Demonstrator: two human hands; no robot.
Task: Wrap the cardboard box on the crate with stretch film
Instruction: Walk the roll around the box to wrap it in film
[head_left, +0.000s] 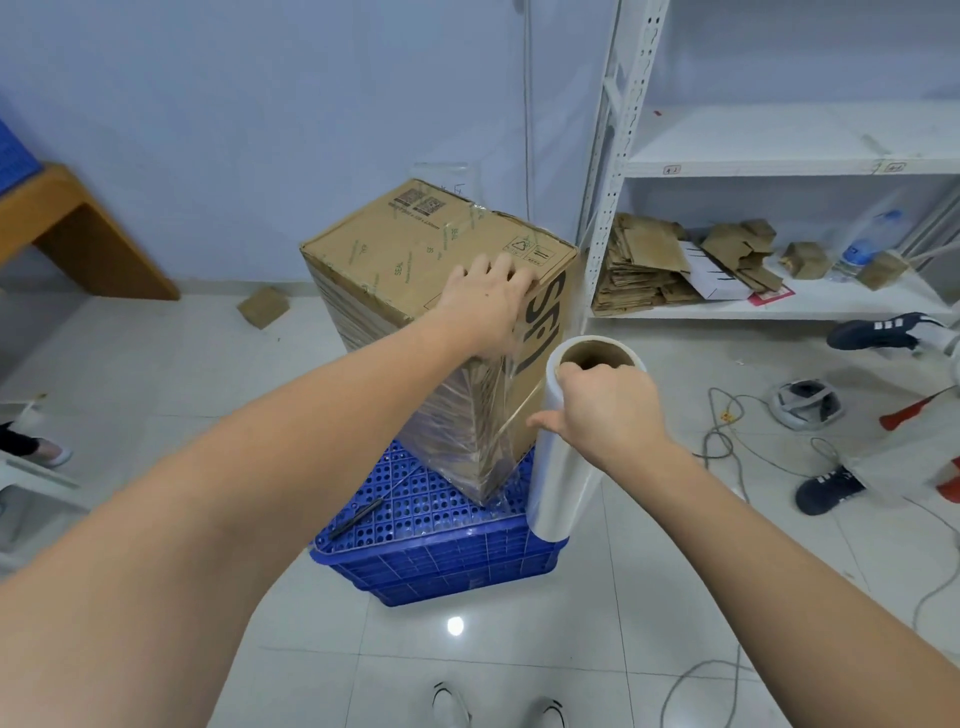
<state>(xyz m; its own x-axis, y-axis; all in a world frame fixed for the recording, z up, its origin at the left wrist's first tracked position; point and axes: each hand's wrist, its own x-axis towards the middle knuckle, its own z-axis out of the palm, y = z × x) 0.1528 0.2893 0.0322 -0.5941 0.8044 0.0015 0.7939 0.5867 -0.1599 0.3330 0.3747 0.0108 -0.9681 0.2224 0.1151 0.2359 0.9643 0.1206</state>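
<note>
Cardboard box (410, 260) under flat left hand (485, 301); right hand (608, 410) grips film roll (566, 452).

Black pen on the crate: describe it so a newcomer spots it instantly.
Find the blue perforated crate on the tiled floor, under the cardboard box. On its bare top, left of the box's bottom corner, lies a slim black pen, the only dark, loose item on the blue surface.

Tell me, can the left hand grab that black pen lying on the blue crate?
Probably yes. The black pen lies in the open on the blue crate, left of the cardboard box, with nothing covering it. The left hand would first have to leave the box top.
</note>
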